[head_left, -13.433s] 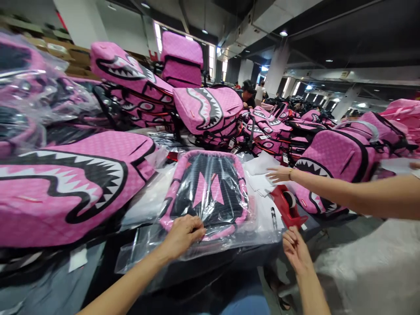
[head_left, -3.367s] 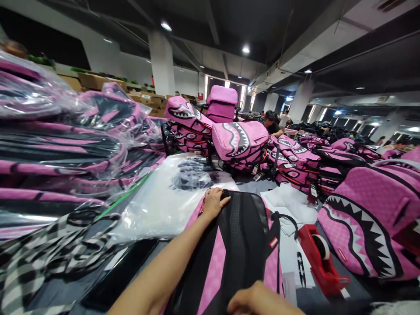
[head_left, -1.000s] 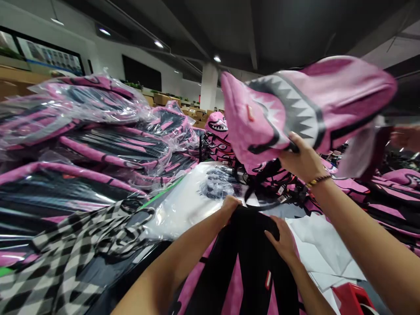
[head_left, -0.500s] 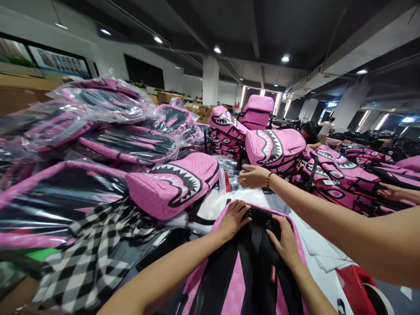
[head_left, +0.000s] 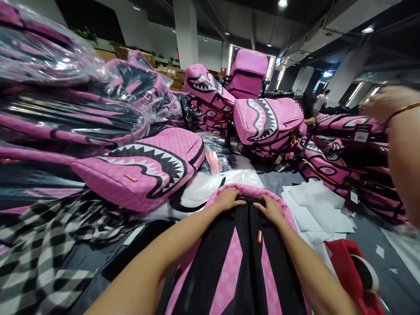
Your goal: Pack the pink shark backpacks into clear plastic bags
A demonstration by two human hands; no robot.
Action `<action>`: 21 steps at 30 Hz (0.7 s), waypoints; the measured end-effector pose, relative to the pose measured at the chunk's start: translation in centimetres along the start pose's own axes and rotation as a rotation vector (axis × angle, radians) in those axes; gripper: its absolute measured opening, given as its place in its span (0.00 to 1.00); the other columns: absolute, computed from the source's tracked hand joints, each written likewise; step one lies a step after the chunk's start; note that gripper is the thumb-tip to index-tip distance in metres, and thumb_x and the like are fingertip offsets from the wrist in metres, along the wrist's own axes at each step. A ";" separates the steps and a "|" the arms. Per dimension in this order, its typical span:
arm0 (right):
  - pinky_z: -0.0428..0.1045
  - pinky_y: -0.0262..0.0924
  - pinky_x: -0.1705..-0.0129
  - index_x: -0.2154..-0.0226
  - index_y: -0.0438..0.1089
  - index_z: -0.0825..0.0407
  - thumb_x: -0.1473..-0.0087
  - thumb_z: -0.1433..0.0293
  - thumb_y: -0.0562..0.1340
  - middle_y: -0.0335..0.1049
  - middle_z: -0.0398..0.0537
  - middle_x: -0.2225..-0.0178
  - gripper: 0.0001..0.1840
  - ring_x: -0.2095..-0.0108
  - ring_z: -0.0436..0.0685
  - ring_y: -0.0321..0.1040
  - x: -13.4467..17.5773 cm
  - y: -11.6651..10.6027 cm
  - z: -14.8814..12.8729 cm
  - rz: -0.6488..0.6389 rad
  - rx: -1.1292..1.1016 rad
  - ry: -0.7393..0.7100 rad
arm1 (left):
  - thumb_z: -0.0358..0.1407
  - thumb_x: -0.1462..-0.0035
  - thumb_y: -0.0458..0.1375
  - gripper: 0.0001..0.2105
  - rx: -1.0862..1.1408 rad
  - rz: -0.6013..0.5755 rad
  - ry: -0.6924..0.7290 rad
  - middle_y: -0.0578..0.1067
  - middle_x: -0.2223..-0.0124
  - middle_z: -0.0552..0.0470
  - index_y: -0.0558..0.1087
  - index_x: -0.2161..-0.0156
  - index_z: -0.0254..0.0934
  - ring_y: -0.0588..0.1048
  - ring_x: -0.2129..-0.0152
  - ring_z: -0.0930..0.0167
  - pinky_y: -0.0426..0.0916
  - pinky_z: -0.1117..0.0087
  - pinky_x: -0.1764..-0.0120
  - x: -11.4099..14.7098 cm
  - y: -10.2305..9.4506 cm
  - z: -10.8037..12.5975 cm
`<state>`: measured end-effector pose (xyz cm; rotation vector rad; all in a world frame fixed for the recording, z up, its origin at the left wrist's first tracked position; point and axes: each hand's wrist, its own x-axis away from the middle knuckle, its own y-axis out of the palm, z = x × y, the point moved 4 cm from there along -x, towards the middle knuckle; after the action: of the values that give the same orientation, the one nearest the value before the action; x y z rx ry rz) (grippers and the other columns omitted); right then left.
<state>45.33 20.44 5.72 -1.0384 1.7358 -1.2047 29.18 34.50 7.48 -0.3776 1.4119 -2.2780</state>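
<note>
A pink and black backpack (head_left: 251,245) lies in front of me with its strap side up. At its upper left edge, my left hand (head_left: 229,199) is closed on the padded top, thumb toward the middle. Opposite it, my right hand (head_left: 271,209) grips the upper right, its fingertips by the black shoulder straps. The two hands are a short gap apart. Left of them rests another pink backpack (head_left: 141,170) with a shark-mouth print. Behind the top edge lies a white bag (head_left: 203,192) with a black outline.
Plastic-wrapped backpacks (head_left: 65,113) are heaped at left above a checked cloth (head_left: 59,253). More backpacks (head_left: 269,122) are stacked behind. White paper sheets (head_left: 315,210) and a red tape dispenser (head_left: 349,271) lie at right. Another person's arm (head_left: 405,148) reaches in there.
The other person's arm has moved from the middle to the far right. My hands have come closer together at the backpack's top, and the straps lie closer together. My view has tilted down.
</note>
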 end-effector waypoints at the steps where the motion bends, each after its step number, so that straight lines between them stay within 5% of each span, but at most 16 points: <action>1: 0.55 0.67 0.56 0.56 0.72 0.49 0.37 0.54 0.60 0.78 0.52 0.57 0.17 0.57 0.63 0.76 -1.0 0.1 0.2 0.001 0.020 0.023 | 0.50 0.36 0.58 0.24 0.013 -0.013 -0.023 0.76 0.46 0.33 0.74 0.46 0.29 0.74 0.46 0.51 0.66 0.56 0.43 -0.3 -0.3 0.5; 4: 0.55 0.65 0.56 0.56 0.69 0.51 0.35 0.54 0.57 0.77 0.54 0.58 0.17 0.55 0.64 0.74 -2.0 0.6 0.2 0.029 0.070 0.050 | 0.59 0.35 0.49 0.39 0.063 -0.031 -0.078 0.61 0.32 0.26 0.56 0.30 0.30 0.64 0.36 0.47 0.62 0.51 0.40 2.2 0.0 3.0; 7: 0.55 0.63 0.52 0.55 0.68 0.52 0.33 0.56 0.56 0.75 0.57 0.57 0.17 0.53 0.65 0.72 -1.5 1.0 -0.4 0.071 0.108 0.048 | 0.68 0.44 0.49 0.50 0.106 -0.116 -0.037 0.41 0.26 0.27 0.41 0.26 0.41 0.41 0.30 0.40 0.49 0.33 0.38 6.8 2.0 6.4; 11: 0.57 0.61 0.47 0.51 0.69 0.52 0.34 0.61 0.56 0.74 0.58 0.53 0.15 0.50 0.65 0.70 -0.8 0.1 -1.6 0.117 0.143 0.004 | 0.61 0.40 0.54 0.41 0.059 -0.219 -0.020 0.31 0.25 0.34 0.49 0.27 0.47 0.26 0.31 0.42 0.38 0.28 0.38 9.4 3.8 7.7; 16: 0.58 0.53 0.37 0.44 0.68 0.50 0.39 0.75 0.56 0.68 0.56 0.41 0.22 0.38 0.64 0.59 -0.8 -4.3 0.0 0.170 0.182 -0.054 | 0.55 0.35 0.53 0.35 0.083 -0.163 -0.020 0.28 0.25 0.38 0.50 0.28 0.51 0.26 0.31 0.45 0.41 0.31 0.37 6.9 3.6 6.3; 19: 0.57 0.59 0.43 0.40 0.65 0.51 0.46 0.76 0.62 0.68 0.59 0.41 0.30 0.41 0.67 0.64 -2.0 -6.5 3.3 0.115 0.204 0.015 | 0.56 0.34 0.52 0.34 0.060 -0.109 -0.003 0.28 0.25 0.37 0.50 0.28 0.51 0.26 0.30 0.45 0.42 0.32 0.37 6.4 4.2 6.1; 21: 0.53 0.64 0.52 0.46 0.70 0.49 0.50 0.74 0.68 0.75 0.55 0.49 0.27 0.50 0.64 0.72 -3.5 -6.6 5.1 0.007 0.213 0.049 | 0.56 0.35 0.52 0.34 0.051 -0.080 0.017 0.29 0.25 0.37 0.50 0.28 0.51 0.27 0.30 0.45 0.42 0.31 0.37 6.7 4.8 6.1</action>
<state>52.58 20.50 11.21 -0.8819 1.6050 -1.3877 27.07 24.60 5.90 -0.4067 1.3668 -2.3819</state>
